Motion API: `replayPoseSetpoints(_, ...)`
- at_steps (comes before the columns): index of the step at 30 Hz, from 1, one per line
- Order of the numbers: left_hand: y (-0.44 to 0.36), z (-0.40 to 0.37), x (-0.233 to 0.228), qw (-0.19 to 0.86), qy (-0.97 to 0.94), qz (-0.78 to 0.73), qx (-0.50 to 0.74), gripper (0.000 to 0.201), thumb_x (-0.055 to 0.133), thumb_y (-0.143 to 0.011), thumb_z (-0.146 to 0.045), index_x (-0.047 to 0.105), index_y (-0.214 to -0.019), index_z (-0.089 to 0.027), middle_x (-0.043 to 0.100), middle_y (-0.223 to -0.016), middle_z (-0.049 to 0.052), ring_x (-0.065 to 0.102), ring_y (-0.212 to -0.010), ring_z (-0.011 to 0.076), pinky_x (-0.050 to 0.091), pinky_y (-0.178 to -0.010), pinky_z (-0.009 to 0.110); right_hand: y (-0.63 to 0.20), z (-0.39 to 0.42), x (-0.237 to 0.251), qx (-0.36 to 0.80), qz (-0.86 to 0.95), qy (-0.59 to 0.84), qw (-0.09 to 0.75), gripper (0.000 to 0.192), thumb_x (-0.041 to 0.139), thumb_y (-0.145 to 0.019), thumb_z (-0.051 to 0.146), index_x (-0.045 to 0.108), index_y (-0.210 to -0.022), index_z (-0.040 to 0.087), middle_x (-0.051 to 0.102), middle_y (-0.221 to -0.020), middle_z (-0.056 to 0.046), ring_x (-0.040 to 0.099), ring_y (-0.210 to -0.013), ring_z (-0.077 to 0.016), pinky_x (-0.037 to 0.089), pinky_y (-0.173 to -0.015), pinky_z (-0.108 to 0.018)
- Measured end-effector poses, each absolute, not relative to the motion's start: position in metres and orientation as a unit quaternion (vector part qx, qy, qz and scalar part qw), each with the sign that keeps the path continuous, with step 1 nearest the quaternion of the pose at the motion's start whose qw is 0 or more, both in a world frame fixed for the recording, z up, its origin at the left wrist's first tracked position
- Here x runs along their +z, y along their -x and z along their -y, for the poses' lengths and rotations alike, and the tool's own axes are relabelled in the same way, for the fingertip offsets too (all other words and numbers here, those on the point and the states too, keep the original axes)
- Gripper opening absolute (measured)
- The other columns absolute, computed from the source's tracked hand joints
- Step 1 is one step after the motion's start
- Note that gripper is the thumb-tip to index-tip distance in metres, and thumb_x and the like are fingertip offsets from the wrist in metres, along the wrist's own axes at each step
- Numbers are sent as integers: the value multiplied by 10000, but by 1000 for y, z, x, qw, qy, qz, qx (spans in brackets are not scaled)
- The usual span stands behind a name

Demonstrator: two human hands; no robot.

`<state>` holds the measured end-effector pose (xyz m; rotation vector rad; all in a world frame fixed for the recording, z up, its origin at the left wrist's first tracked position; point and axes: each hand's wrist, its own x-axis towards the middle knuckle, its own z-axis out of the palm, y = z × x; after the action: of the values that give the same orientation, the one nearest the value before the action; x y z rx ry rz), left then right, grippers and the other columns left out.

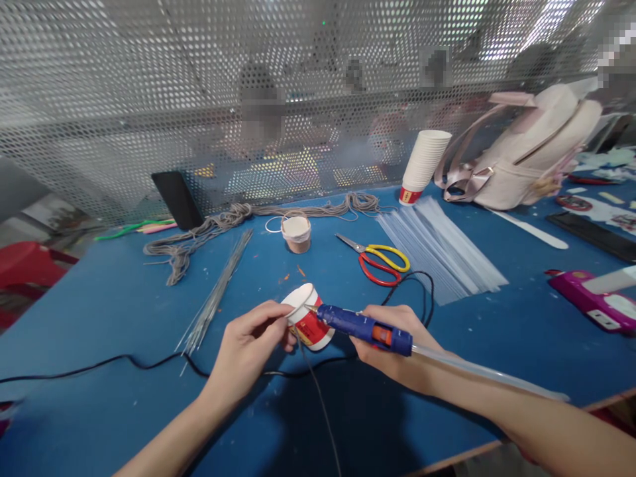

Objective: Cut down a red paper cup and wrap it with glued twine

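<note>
While the blue table lay spread with supplies, the right hand gripped a blue glue gun, nozzle touching a paper cup. The left hand pinched that cup tilted sideways (presenting its rim to the nozzle), with a thin wire trailing below.
</note>
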<state>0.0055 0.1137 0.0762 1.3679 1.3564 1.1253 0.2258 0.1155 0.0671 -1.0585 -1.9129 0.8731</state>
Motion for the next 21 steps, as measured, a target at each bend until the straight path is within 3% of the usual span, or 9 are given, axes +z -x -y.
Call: replayPoseSetpoints(21,-1,-114,72,458,-548,-524,463,99,604,-761,-207,695,-746,-173,639,-602,-24,614,-492,127,502,-517,233,-227,-120,67,348,738,441,374,231,567,-737,160,410,-579,224,442,-512,47,402,-445,-101,336,-454,-247)
